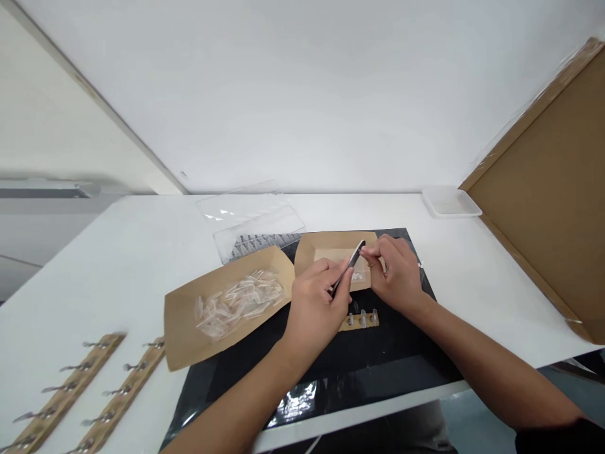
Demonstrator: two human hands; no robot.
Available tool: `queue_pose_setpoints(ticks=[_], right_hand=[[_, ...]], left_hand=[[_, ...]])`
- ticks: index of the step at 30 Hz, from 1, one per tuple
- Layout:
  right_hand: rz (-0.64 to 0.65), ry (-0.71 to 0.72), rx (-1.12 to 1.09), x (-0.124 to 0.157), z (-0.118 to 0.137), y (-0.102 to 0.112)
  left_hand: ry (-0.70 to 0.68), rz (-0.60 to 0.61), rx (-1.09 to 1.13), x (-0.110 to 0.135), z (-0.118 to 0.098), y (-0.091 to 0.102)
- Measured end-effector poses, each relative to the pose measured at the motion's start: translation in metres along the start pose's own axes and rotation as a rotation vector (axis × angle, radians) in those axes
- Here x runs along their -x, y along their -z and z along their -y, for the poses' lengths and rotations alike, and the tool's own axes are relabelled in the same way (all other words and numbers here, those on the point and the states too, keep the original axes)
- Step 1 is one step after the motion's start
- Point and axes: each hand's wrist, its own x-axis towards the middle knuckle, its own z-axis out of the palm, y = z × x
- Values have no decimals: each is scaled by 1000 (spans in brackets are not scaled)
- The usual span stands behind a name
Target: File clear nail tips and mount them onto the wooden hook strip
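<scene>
My left hand [321, 293] is closed around a slim black stick with a pale edge [353, 257], which slants up to the right. The thumb and fingertips of my right hand [397, 272] pinch together at the stick's upper end; whatever they hold is too small to make out. Both hands are over a cardboard tray [309, 247] with small clear and white pieces inside. Just below, a short wooden strip [362, 320] lies on the black mat [392, 353], with several small clear pieces standing on it. My left hand partly covers this strip.
Left of my hands, another cardboard tray [182, 328] holds many clear plastic pieces. Two wooden strips [66, 394] with metal clips lie at the left. Clear plastic cases [259, 224] lie behind. At the right are a translucent container [451, 203] and a large cardboard box [543, 208].
</scene>
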Motion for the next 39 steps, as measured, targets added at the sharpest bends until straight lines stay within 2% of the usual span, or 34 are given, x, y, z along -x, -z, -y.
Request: queue_pose_setpoints(ticks=[2, 7, 11, 16, 20, 24, 28, 32, 37, 39], right_hand=[[-5, 1, 3, -1, 0, 0], [86, 35, -24, -2, 3, 1], [34, -8, 4, -5, 1, 2], [138, 77, -34, -5, 3, 2], [49, 10, 19, -5, 4, 2], [115, 94, 13, -4, 5, 0], [27, 49, 46, -4, 5, -2], [118, 117, 16, -5, 3, -2], [-2, 47, 91, -8, -2, 1], [64, 89, 86, -9, -2, 2]], left_hand=[[-28, -16, -15, 1, 0, -1], [-52, -17, -41, 1, 1, 2], [-57, -24, -32, 1, 1, 2], [-36, -9, -46, -1, 2, 4], [-22, 3, -43, -2, 1, 5], [-24, -1, -19, -2, 1, 5], [-8, -10, -6, -3, 1, 6], [9, -9, -4, -4, 1, 6], [30, 0, 28, -4, -2, 5], [30, -4, 24, -3, -3, 5]])
